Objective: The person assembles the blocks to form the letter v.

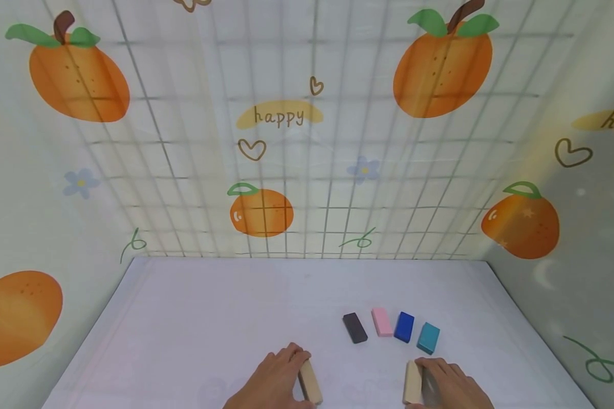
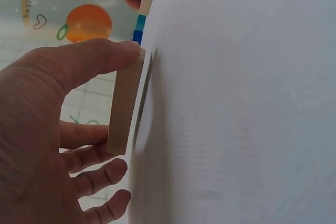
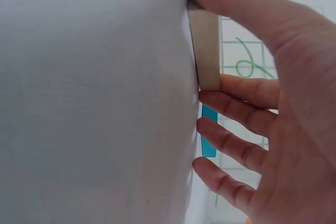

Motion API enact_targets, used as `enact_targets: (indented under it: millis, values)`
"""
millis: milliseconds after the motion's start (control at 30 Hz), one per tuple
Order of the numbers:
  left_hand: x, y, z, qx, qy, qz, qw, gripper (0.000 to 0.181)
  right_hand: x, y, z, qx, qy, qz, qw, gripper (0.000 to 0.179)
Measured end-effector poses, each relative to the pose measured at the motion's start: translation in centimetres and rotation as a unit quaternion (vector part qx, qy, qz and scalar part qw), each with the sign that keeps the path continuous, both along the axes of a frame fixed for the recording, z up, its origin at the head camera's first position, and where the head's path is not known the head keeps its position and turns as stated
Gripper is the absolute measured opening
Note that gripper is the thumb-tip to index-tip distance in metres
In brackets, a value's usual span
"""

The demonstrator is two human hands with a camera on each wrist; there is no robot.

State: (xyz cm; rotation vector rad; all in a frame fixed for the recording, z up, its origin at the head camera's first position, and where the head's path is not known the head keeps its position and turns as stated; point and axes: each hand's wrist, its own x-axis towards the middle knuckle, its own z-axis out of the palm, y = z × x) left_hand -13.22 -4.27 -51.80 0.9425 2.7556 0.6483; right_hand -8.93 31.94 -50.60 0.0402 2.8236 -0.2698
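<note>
In the head view, my left hand (image 1: 275, 378) pinches a plain wooden block (image 1: 310, 384) by its two ends, near the front of the table. The left wrist view has the thumb at one end of this block (image 2: 125, 106) and fingers at the other; a narrow gap and a shadow lie between it and the tabletop. To the right, my right hand (image 1: 452, 384) grips a second wooden block (image 1: 412, 383), also end to end. Thumb and fingers hold that block (image 3: 206, 48) against or very close to the table in the right wrist view.
Beyond the hands lie several small blocks in a loose row: black (image 1: 355, 328), pink (image 1: 381, 322), dark blue (image 1: 404, 327) and teal (image 1: 428, 338). The white table (image 1: 210, 312) is enclosed at the back and sides by a curtain (image 1: 337, 170) printed with oranges.
</note>
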Motion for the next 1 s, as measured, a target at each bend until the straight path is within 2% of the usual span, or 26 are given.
enact_targets:
  millis: [133,367,733,1000]
  values:
    - [0.1,0.0,0.0,-0.010,0.019,-0.006,0.9997,0.082,-0.1,0.1,-0.2,0.000,-0.010,-0.010,0.9999,0.107]
    - [-0.1,0.0,-0.1,-0.018,0.023,-0.007,0.9996,0.084,-0.1,0.3,-0.5,-0.003,-0.014,-0.011,0.9998,0.109]
    - [-0.2,0.1,-0.9,0.001,0.033,-0.010,0.9994,0.084,-0.1,0.5,-0.9,-0.002,-0.007,-0.004,1.0000,0.109]
    - [-0.3,0.2,-0.9,0.002,0.015,-0.002,0.9999,0.086,-0.2,0.3,-0.6,-0.003,-0.014,-0.003,0.9999,0.108]
